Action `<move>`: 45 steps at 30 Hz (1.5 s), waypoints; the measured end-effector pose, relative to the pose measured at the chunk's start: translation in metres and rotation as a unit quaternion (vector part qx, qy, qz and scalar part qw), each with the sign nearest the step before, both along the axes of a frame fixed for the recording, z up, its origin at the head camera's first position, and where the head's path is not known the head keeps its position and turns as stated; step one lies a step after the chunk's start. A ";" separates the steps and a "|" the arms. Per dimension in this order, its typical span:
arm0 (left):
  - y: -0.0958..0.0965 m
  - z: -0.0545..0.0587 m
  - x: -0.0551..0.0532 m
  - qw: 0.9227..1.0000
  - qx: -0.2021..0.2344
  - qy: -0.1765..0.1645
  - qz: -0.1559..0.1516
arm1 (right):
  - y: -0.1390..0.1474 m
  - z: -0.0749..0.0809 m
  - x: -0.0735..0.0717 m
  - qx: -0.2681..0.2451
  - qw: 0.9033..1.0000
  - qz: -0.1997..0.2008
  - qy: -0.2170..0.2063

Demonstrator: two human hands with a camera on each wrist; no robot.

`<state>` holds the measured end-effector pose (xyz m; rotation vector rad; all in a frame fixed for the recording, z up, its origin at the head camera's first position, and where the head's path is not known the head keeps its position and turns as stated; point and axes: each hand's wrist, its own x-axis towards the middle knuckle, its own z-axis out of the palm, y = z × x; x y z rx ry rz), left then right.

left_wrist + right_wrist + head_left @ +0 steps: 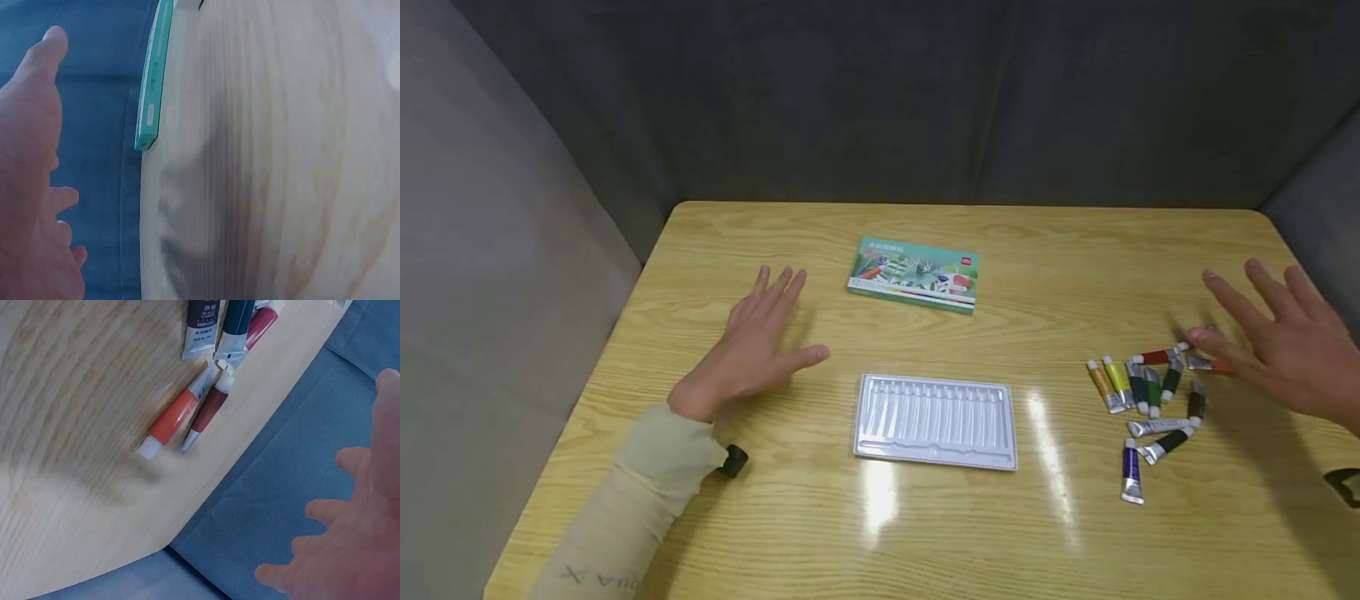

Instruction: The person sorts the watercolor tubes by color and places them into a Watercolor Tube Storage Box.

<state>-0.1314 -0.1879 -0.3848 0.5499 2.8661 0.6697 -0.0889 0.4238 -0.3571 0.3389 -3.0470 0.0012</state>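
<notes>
My left hand hovers over the table's left side with fingers spread, holding nothing. To its right lies a white plastic tray with a row of narrow slots and no tubes in them. Farther back is a flat green paint box with a plant picture; its edge also shows in the left wrist view. On the right, my right hand is spread above a loose cluster of paint tubes, including a yellow tube, a blue tube and an orange tube. That hand overlaps part of the cluster in the head view.
The wooden table has rounded back corners. A dark cloth hangs behind it, with grey cloth at both sides. Bright light reflections lie on the wood around the tray.
</notes>
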 end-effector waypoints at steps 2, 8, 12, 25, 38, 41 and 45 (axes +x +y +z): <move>0.003 -0.002 0.003 1.000 -0.001 0.001 -0.010 | -0.001 -0.001 0.001 0.005 1.000 0.016 0.011; 0.018 -0.011 0.011 0.999 -0.010 0.002 -0.042 | -0.007 -0.006 0.007 -0.033 0.999 0.008 -0.008; 0.028 -0.018 0.013 0.999 -0.010 -0.007 -0.051 | -0.009 -0.012 0.009 -0.049 0.998 0.017 -0.019; 0.050 -0.025 0.021 0.988 0.041 -0.052 -0.137 | -0.017 -0.018 0.019 -0.076 0.995 0.051 -0.038; 0.059 -0.024 0.030 0.962 0.096 -0.122 -0.223 | -0.028 -0.022 0.038 -0.016 0.995 0.097 -0.007; 0.059 -0.025 0.030 0.959 0.096 -0.130 -0.232 | -0.030 -0.022 0.043 -0.006 0.994 0.110 -0.013; 0.058 -0.027 0.030 0.959 0.096 -0.141 -0.227 | -0.034 -0.023 0.047 -0.012 0.991 0.133 -0.027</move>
